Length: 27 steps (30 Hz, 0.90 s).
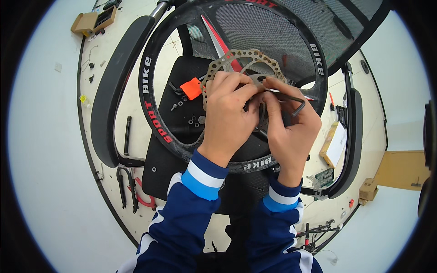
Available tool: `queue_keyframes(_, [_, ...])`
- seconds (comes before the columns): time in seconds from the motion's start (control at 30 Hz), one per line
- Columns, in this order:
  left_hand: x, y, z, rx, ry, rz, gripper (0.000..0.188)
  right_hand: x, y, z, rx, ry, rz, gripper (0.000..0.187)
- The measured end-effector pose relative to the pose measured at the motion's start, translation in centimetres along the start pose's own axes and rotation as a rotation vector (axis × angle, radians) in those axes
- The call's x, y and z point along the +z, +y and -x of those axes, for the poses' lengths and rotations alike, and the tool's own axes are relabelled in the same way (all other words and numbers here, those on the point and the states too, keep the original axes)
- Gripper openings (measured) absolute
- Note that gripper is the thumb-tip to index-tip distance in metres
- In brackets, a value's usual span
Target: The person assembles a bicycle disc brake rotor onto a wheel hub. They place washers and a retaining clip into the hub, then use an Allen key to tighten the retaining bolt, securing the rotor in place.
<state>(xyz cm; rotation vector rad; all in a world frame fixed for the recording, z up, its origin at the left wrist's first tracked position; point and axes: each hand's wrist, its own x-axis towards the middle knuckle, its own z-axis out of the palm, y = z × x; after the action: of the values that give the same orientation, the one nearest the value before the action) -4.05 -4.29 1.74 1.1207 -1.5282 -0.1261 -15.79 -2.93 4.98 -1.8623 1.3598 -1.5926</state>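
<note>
A black bicycle wheel (154,119) with printed lettering lies across a black office chair seat (169,160). A drilled metal brake rotor (273,64) surrounds the wheel's hub, which my hands mostly cover. My right hand (295,129) is closed around a dark L-shaped hex key (291,98), its bent end sticking out to the right. Beside it, the fingers of my left hand (230,109) are curled in over the hub; whatever they pinch is hidden. Left of the rotor, an orange piece (190,88), a bolt (174,107) and several nuts and washers (201,119) rest on the seat.
Armrests flank the wheel at left (119,91) and right (353,141), and a mesh backrest (337,27) rises behind. On the floor are an open cardboard box (84,22), a black fork-like part (121,186), a white-and-yellow box (333,144) and a green circuit board (324,177).
</note>
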Motion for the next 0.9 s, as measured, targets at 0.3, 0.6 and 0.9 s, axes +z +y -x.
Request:
queue_keyframes(0.3, [0.0, 0.5, -0.1, -0.016, 0.001, 0.025, 0.023, -0.1, 0.2, 0.5, 0.052, 0.067, -0.02, 0.021])
queue_keyframes(0.6, [0.2, 0.4, -0.1, -0.014, -0.008, 0.015, 0.023, 0.0, 0.4, 0.0, -0.01, 0.026, -0.104, 0.017])
queue_keyframes(0.9, [0.1, 0.3, 0.2, -0.091, -0.027, 0.066, 0.027, 0.4, 0.8, 0.6, 0.059, 0.08, -0.087, 0.017])
